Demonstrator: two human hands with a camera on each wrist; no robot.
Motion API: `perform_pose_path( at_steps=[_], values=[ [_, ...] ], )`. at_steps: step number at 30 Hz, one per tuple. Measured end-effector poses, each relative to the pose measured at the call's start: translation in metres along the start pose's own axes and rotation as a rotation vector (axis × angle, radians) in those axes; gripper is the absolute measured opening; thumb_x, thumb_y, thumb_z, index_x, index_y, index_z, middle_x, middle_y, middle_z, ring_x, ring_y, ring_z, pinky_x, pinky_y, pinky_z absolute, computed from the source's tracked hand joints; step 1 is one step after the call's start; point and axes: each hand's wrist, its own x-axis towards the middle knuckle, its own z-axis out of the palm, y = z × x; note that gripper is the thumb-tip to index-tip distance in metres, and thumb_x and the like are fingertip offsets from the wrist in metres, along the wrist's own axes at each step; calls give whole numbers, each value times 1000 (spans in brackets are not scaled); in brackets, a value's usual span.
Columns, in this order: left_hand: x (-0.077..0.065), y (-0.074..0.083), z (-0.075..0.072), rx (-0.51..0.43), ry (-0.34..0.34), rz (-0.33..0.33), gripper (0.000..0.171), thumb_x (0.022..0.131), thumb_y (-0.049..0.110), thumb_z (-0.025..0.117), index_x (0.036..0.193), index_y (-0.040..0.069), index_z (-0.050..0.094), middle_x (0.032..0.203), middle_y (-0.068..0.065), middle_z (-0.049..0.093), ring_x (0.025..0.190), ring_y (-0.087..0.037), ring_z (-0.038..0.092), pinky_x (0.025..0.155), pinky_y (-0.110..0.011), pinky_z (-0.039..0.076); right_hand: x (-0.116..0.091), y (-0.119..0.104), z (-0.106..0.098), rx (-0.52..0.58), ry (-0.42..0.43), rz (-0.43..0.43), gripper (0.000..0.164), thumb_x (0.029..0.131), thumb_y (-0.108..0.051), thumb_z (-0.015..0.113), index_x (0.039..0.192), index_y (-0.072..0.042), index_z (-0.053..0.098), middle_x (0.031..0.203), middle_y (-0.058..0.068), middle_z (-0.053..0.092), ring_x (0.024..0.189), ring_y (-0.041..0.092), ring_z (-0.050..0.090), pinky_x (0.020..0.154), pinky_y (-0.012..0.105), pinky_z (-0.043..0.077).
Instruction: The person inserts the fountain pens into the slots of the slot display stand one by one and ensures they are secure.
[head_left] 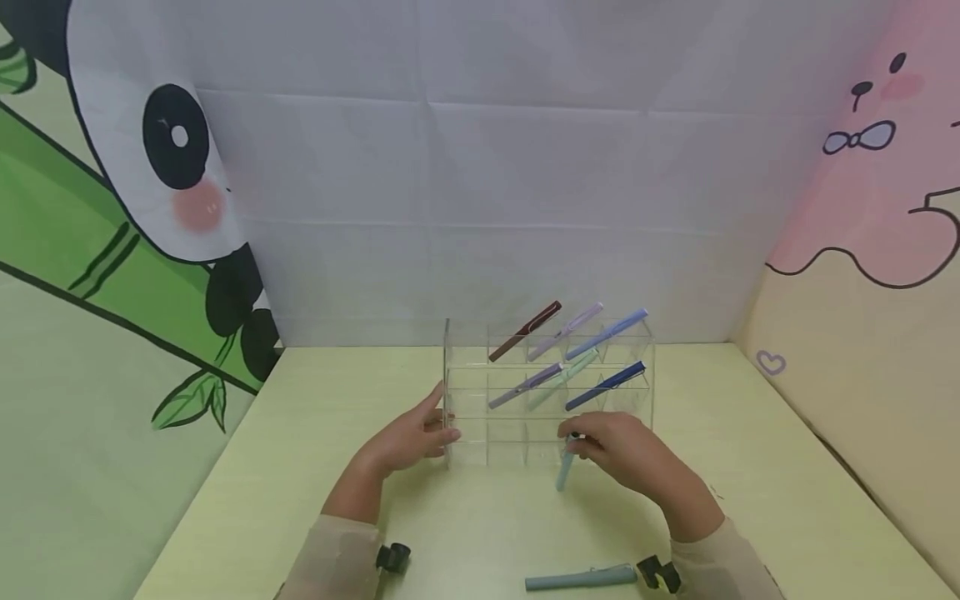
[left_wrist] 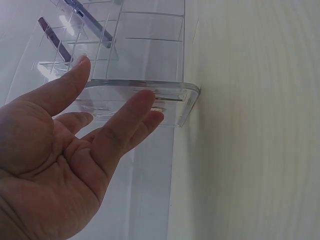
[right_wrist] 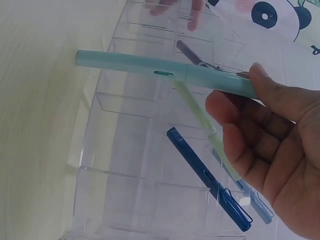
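My right hand (head_left: 626, 454) pinches a light teal pen (right_wrist: 135, 65) by its capped end, between thumb and fingers. The pen's other end points down in front of the lowest row of a clear acrylic pen rack (head_left: 507, 429). At the rack's left side, my left hand (head_left: 411, 437) has its fingers extended against or close to the side panel; exact contact is hard to tell. Slanting in the middle row are a purple pen (head_left: 525, 386), a pale green pen (right_wrist: 197, 110) and a dark blue pen (right_wrist: 205, 175).
Along the top row lean a dark brown pen (head_left: 525, 331), a lilac pen (head_left: 566, 331) and a light blue pen (head_left: 607, 334). A grey-teal pen (head_left: 577, 578) lies on the pale table (head_left: 345, 367) near its front. Behind the rack hangs a white backdrop (head_left: 480, 167).
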Motion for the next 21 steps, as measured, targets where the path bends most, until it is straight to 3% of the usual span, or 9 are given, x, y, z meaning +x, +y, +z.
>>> perform_pose_path(
  at_steps=[4, 13, 21],
  values=[
    [-1, 0, -1, -4, 6, 1, 97, 90, 43, 69, 158, 37, 1, 156, -23, 32, 112, -37, 65, 107, -64, 35, 3, -4, 2, -42, 19, -16, 17, 96, -15, 63, 111, -21, 70, 106, -8, 71, 93, 6, 65, 77, 29, 56],
    [-1, 0, -2, -14, 9, -7, 97, 89, 43, 70, 157, 39, 1, 156, -22, 33, 112, -36, 66, 107, -66, 34, 6, -5, 13, -14, 39, -26, 23, 97, -7, 56, 112, -18, 69, 110, -5, 69, 91, 5, 61, 75, 27, 54],
    [1, -1, -1, -7, 4, 3, 98, 89, 44, 70, 158, 38, 1, 155, -23, 34, 113, -36, 65, 107, -63, 36, 14, -7, 9, 110, -2, 48, 23, 101, -17, 55, 124, -22, 56, 112, -7, 67, 100, 10, 67, 81, 30, 56]
  ],
)
